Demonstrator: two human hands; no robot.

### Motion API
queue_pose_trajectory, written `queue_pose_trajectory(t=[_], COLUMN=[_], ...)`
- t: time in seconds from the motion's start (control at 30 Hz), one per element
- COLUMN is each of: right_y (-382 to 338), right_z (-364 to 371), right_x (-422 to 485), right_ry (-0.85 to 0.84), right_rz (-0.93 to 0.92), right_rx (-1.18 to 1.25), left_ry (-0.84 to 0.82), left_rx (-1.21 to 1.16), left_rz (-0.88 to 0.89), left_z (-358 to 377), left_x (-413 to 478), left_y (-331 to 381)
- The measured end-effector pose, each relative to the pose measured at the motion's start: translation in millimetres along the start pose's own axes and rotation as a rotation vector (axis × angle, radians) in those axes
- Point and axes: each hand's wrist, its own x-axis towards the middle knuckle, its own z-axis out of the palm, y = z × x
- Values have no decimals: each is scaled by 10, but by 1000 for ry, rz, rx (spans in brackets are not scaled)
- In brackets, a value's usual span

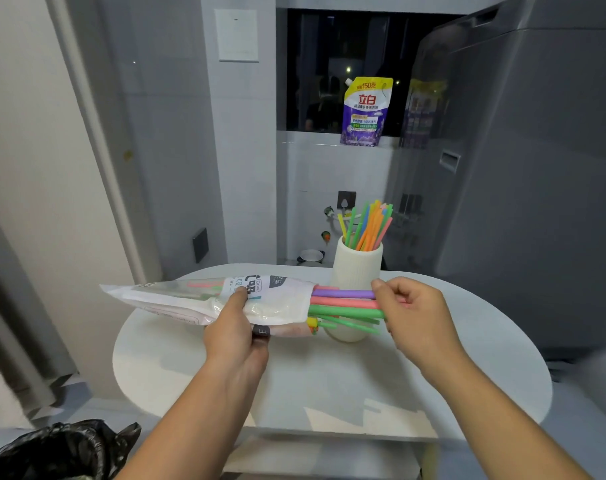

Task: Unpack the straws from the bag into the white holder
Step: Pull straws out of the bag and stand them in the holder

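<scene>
My left hand (237,329) grips the plastic straw bag (204,296), held level above the white round table (315,382) with its open end to the right. Thick purple, pink and green straws (344,302) stick out of that opening. My right hand (412,313) pinches the ends of these straws. Behind them stands the white ribbed holder (358,266), partly hidden by the bag and straws, with several orange, green, yellow and pink straws (369,225) upright in it.
A grey appliance (523,168) fills the right side. A purple detergent pouch (363,112) stands on the window ledge. A black rubbish bag (59,452) sits at the lower left. Tiled wall lies behind the table.
</scene>
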Motion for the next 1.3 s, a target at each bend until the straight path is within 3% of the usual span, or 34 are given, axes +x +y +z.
queue_pose_trajectory(t=[0.2, 0.37, 0.5, 0.63, 0.8, 1.13, 1.3], right_y=[-50, -86, -103, -104, -104, -181, -200], right_z=[63, 177, 278, 385, 488, 246, 208], right_x=[-67, -87, -122, -175, -200, -77, -41], right_ry=[-39, -98, -27, 78, 34, 178, 144], right_rz=[246, 284, 304, 337, 312, 297, 301], right_rx=[499, 674, 844, 789, 686, 518, 514], left_ry=[0, 1, -1, -3, -8, 44, 54], left_rx=[23, 35, 29, 29, 31, -3, -1], left_rz=[18, 16, 3, -22, -33, -32, -44], left_z=[6, 11, 14, 21, 25, 25, 21], left_x=[-12, -40, -49, -57, -48, -32, -21], left_y=[-23, -40, -55, -80, -105, -35, -42])
